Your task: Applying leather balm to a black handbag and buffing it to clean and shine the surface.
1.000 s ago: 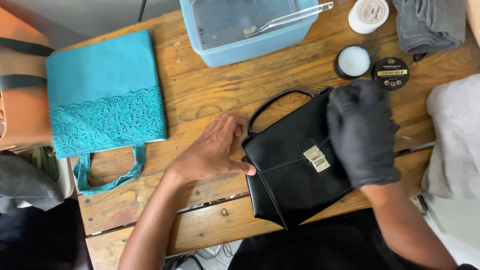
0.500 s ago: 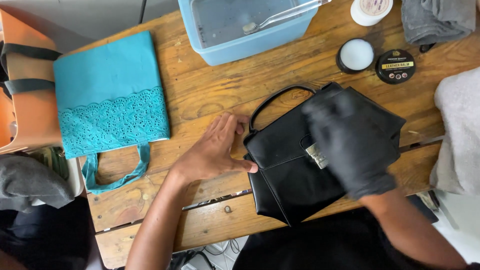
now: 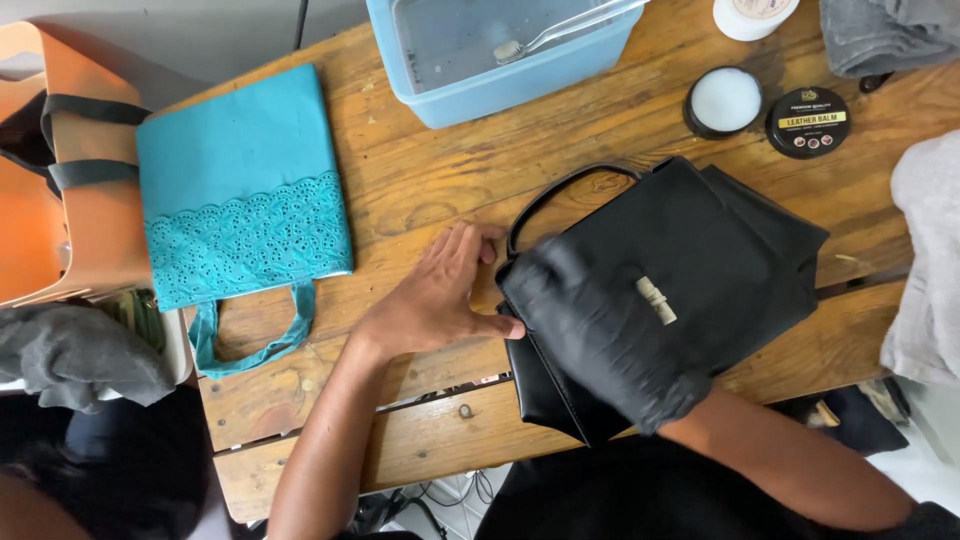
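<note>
Left hand (image 3: 445,295): bare, fingers spread flat on the wooden table (image 3: 420,180), thumb tip touching the left edge of the black leather handbag (image 3: 720,250); grips nothing.
Right hand (image 3: 600,335): in a black glove, blurred, laid palm-down over the front flap of the handbag, fingers stretched out and together toward its left corner; pinches nothing.
Handbag: lies flat near the front edge of the table, tilted, flap up, thin loop handle (image 3: 560,190) pointing toward the far side, pale metal clasp (image 3: 655,300) showing just right of the gloved hand.
Beyond the handbag: open round tin of white balm (image 3: 723,101) and its black lid (image 3: 807,121) side by side, apart from the bag.
Far edge: light blue plastic tub (image 3: 500,80) with a brush (image 3: 560,32) resting in it.
Left of the bare hand: turquoise lace-trimmed tote bag (image 3: 240,190) lying flat, handles toward the front edge.
Off the table, left: orange bag (image 3: 80,210) with dark straps.
Right edge: grey cloths (image 3: 930,260), partly cut off by the frame.
</note>
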